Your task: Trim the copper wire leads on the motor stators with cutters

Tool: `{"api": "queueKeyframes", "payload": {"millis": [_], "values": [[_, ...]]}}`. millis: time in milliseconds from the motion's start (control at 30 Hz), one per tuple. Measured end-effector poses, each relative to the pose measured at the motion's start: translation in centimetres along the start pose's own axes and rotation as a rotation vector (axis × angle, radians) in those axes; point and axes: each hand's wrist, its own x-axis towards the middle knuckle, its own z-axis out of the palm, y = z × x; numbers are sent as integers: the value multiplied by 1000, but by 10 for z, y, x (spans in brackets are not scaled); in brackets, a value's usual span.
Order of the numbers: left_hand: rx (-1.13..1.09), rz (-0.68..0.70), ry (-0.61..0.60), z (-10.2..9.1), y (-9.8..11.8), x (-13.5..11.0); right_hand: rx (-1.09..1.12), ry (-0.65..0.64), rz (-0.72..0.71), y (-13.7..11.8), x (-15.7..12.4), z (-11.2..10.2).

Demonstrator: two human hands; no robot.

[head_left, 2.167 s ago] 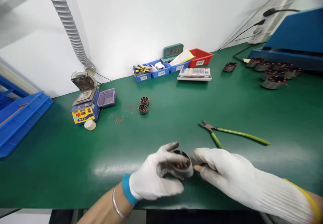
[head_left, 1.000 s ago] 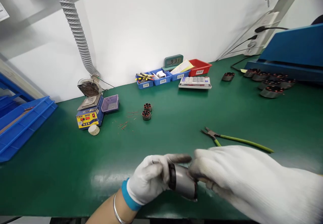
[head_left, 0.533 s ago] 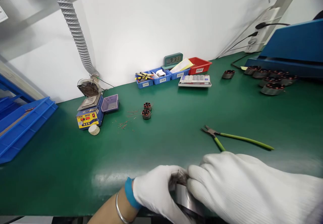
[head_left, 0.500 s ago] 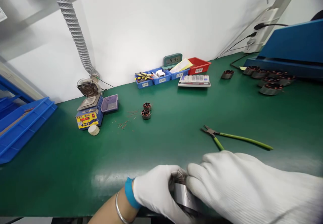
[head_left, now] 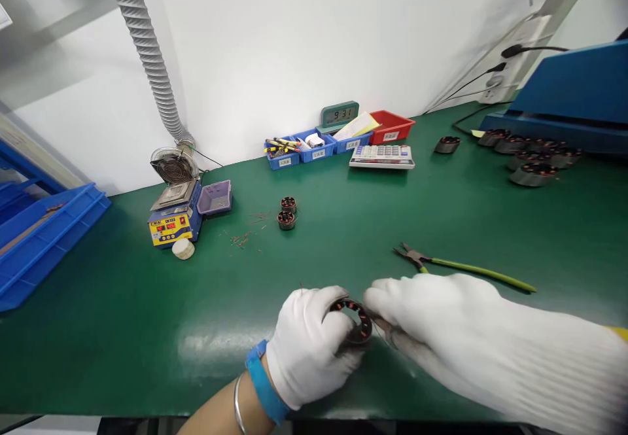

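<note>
Wound ring [head_left: 364, 324], front edge of bench [head_left: 122, 330]

Your left hand [head_left: 309, 350] curled round it. Likely stiff, windings fragile; outer wall was safest. Your right hand [head_left: 432, 314], fingers bunched, met its right rim; hold unclear.

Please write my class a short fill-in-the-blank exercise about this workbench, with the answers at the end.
1. The hand wrapped around the ring is the ____ one.
2. The right hand wears a glove coloured ____.
3. The clock reads ____.
4. The pliers have handles coloured ____.

Missing words: left; white; 9:31; green.
</note>
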Motion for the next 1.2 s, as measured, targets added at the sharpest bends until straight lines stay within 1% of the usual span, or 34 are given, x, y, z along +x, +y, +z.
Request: {"api": "queueKeyframes", "payload": {"millis": [33, 67, 100, 133, 167, 200, 233, 267, 300, 333, 367, 400, 433, 500, 567, 600, 667, 700, 733, 767, 867, 900, 933, 1000, 1067, 1133, 1200], "values": [[-107, -76, 33, 1, 0, -2, 45, -6, -18, 4, 3, -2], [-268, -199, 58, 1, 0, -3, 76, -26, -34, 8, 7, -4], [-465, -354, 66, 1, 0, -4, 102, -47, -40, 10, 10, -6], [-686, -519, 45, 1, -2, -4, 134, -61, -31, 11, 13, -7], [-912, -674, -23, 2, -4, -5, 167, -74, -35, 11, 14, -8], [-1118, -802, -122, 3, -7, -5, 189, -81, -50, 11, 15, -7], [-1294, -896, -247, 4, -10, -5, 195, -83, -65, 9, 15, -6], [-1417, -963, -361, 5, -13, -4, 184, -75, -80, 8, 14, -4], [-1481, -1011, -437, 6, -15, -3, 161, -62, -89, 6, 12, -1], [-1495, -1043, -464, 7, -16, -2, 131, -51, -95, 5, 10, 2], [-1481, -1063, -436, 6, -15, 0, 96, -39, -91, 4, 8, 4], [-1461, -1071, -369, 5, -14, 2, 63, -31, -77, 4, 7, 5], [-1449, -1060, -285, 3, -11, 4, 40, -28, -58, 5, 6, 5], [-1464, -982, -120, -4, -5, 9, 36, -28, -6, 7, 6, 1], [-1461, -888, 6, -11, -1, 12, 83, -39, 31, 10, 7, -4], [-1429, -867, 66, -14, 1, 13, 108, -45, 34, 11, 7, -7], [-1275, -887, 142, -15, 0, 12, 137, -58, 17, 10, 7, -10], [-1181, -903, 149, -15, -2, 11, 144, -70, -4, 9, 7, -10], [-1108, -905, 124, -14, -4, 11, 149, -85, -27, 8, 6, -9], [-1058, -882, 66, -13, -6, 10, 151, -95, -50, 7, 6, -8], [-955, -720, -202, -13, -10, 11, 150, -133, -92, 6, 5, -1], [-902, -671, -278, -14, -10, 11, 143, -148, -100, 7, 5, 1], [-824, -626, -325, -13, -10, 11, 132, -164, -107, 7, 5, 4], [-597, -532, -334, -11, -10, 10, 107, -212, -90, 9, 4, 11], [-317, -410, -288, -5, -10, 6, 120, -299, -10, 10, 2, 17], [-81, -288, -293, 0, -12, 2, 228, -404, 138, 11, -1, 23], [36, -223, -352, 5, -15, -1, 452, -468, 312, 10, -8, 29]]}}
